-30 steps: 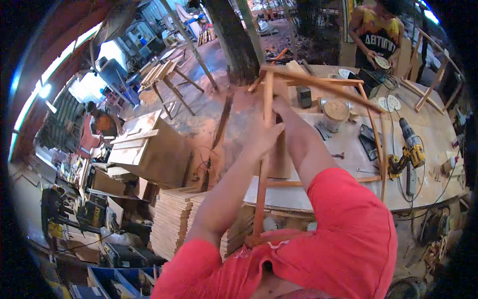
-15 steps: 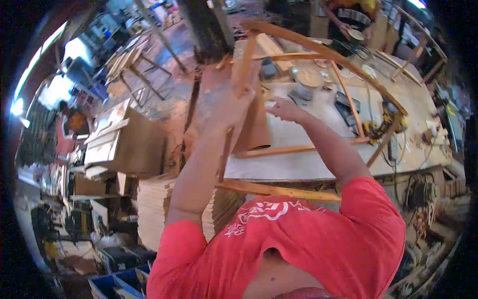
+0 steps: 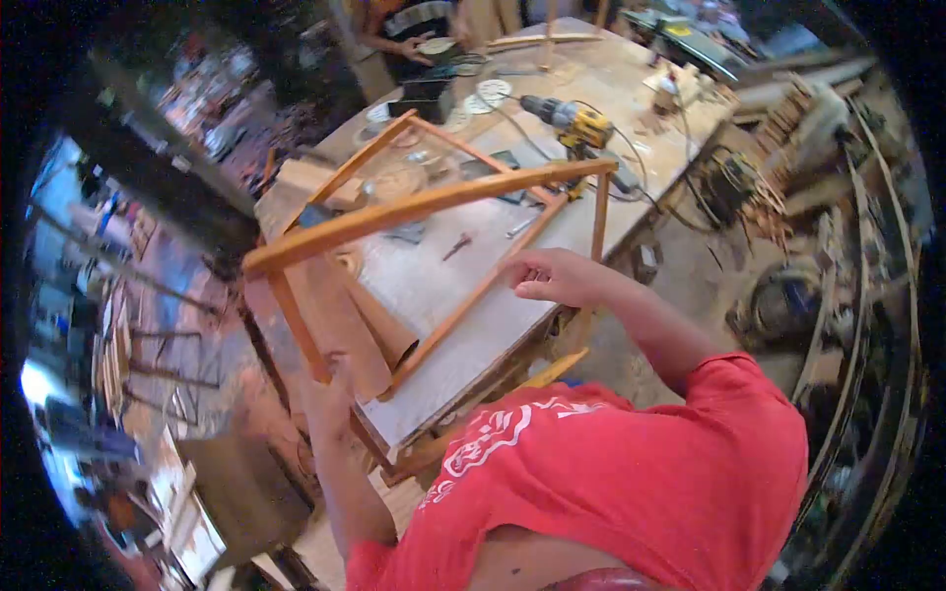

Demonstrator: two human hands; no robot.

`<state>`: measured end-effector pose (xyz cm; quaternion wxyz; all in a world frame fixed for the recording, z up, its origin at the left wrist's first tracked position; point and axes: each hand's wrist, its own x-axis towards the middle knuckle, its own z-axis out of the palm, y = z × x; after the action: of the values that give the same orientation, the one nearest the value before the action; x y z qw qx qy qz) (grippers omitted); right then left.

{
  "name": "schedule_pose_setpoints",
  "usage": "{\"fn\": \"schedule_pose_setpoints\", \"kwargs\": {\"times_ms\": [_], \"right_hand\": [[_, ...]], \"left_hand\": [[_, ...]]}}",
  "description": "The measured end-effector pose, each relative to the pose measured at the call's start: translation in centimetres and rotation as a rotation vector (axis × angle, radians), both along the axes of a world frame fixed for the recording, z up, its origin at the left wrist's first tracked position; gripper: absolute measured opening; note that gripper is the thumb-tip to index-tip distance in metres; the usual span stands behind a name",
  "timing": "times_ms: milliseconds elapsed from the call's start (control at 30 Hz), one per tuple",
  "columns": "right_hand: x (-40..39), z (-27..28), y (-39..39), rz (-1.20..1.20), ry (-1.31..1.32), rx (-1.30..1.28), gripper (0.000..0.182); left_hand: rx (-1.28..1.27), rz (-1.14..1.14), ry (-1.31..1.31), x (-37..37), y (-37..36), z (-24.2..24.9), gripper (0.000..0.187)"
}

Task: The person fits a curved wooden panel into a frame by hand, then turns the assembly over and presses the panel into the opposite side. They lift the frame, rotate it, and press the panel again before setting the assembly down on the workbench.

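Observation:
An orange-brown wooden frame of joined bars stands tilted over the white-topped worktable. My left hand, slightly blurred, is closed round its near-left upright bar. Beside that hand lies a brown curled sheet, with a dark opening at its near end. My right hand is close to the frame's lower rail, fingers curled in; I cannot tell what, if anything, they hold. A small dark red tool lies on the tabletop inside the frame's outline.
A yellow-and-black cordless drill is beyond the frame, with cables around it. Pale discs lie near the far side. Across the table a person's hand holds a pale round piece. Wood scraps and machines crowd the floor at right.
The view has swung to the right. The frame now appears lower and turned, and my left hand appears lower on its upright. My right hand is now nearer the table's front edge.

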<state>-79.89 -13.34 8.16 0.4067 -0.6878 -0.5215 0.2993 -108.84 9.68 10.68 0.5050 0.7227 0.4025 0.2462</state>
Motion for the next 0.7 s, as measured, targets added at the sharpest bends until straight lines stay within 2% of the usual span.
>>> {"fn": "schedule_pose_setpoints", "kwargs": {"times_ms": [67, 167, 233, 267, 300, 333, 367, 433, 500, 567, 633, 667, 700], "right_hand": [[-1.5, 0.5, -1.7, -0.068, -0.048, -0.042, 0.041], [-3.7, 0.6, -3.9, -0.134, 0.049, -0.026, 0.04], [-4.8, 0.2, -5.7, -0.163, 0.072, -0.065, 0.04], [-4.9, -0.2, -6.7, -0.156, 0.081, -0.103, 0.04], [-4.9, -0.6, -7.8, -0.143, 0.09, -0.138, 0.041], [-4.8, -1.1, -9.0, -0.153, 0.108, -0.138, 0.041], [-4.6, -1.9, -10.2, -0.129, 0.126, -0.141, 0.042], [-4.1, -4.0, -12.8, -0.1, 0.166, -0.136, 0.044], [-2.9, -6.3, -15.2, -0.158, 0.267, -0.11, 0.046], [-1.3, -9.6, -17.8, -0.163, 0.227, -0.102, 0.049], [-0.3, -12.6, -20.5, -0.101, 0.216, -0.197, 0.061], [-0.2, -12.8, -22.4, -0.106, 0.279, -0.313, 0.062], [-0.3, -13.8, -23.7, -0.122, 0.294, -0.302, 0.062]], "left_hand": [[-0.088, -0.066, 0.05, 0.3, -0.6, -0.5, 0.021], [-0.001, -0.196, 0.136, 0.8, -1.7, -2.0, 0.019], [0.003, -0.464, 0.058, 1.9, -3.5, -2.4, 0.021], [-0.13, -0.467, 0.138, 2.1, -3.4, -5.2, 0.023], [-0.135, -0.478, 0.151, 2.8, -4.7, -4.9, 0.023], [0.017, -0.557, 0.194, 4.2, -6.7, -4.0, 0.025], [0.174, -0.636, 0.235, 5.6, -8.8, -3.7, 0.026], [0.121, -0.674, 0.33, 8.0, -12.5, -3.8, 0.025], [0.056, -0.73, 0.293, 10.7, -15.3, -5.9, 0.028], [0.049, -0.807, 0.28, 14.0, -18.1, -8.7, 0.03], [0.092, -0.872, 0.283, 17.7, -21.8, -10.9, 0.03], [0.135, -0.943, 0.274, 19.8, -23.8, -12.1, 0.03], [0.141, -0.963, 0.288, 21.9, -25.8, -13.7, 0.03]]}}
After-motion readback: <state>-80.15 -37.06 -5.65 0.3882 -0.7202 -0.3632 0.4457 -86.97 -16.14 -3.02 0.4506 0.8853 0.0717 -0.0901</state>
